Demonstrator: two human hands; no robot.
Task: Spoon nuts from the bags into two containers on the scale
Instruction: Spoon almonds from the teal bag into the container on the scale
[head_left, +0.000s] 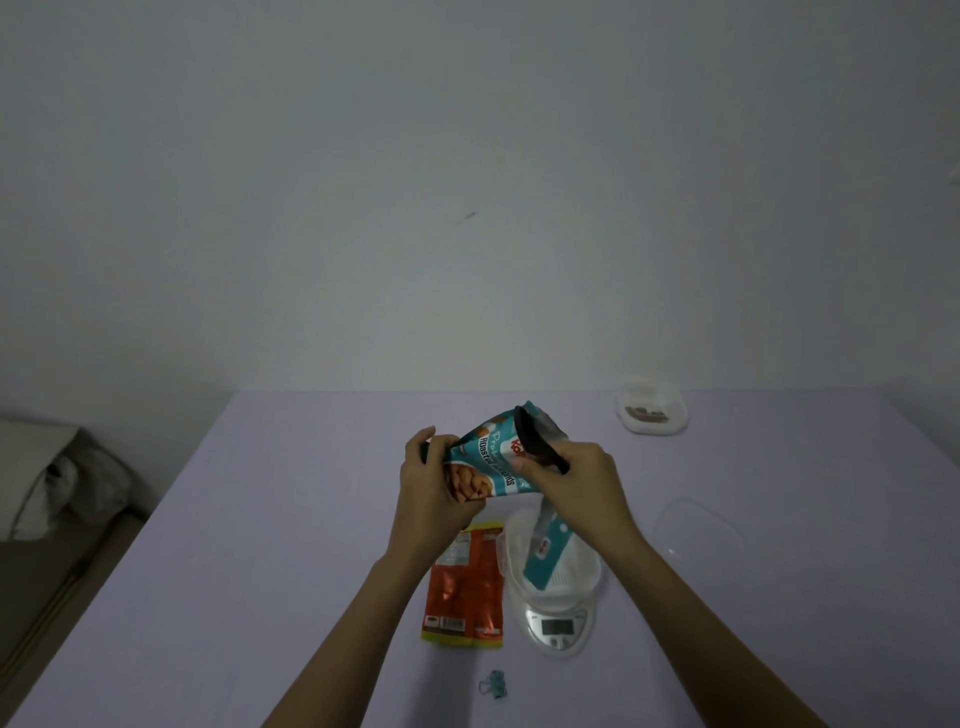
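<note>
I hold a teal bag of roasted almonds (493, 457) tilted in the air above the table. My left hand (431, 488) grips its lower end. My right hand (576, 478) grips it near the dark open mouth, which points up and to the right. A teal strip of packaging (545, 551) hangs below my right hand, over a clear empty container (582, 571) that sits on a small white scale (558, 626). An orange nut bag (465, 587) lies flat to the left of the scale. A second clear container (652, 410) with some brown nuts stands at the far right.
A clear lid (696, 535) lies right of the scale. A small teal binder clip (493, 690) rests near the front edge. The lilac table (260, 519) meets a pale wall behind; bedding lies off its left side.
</note>
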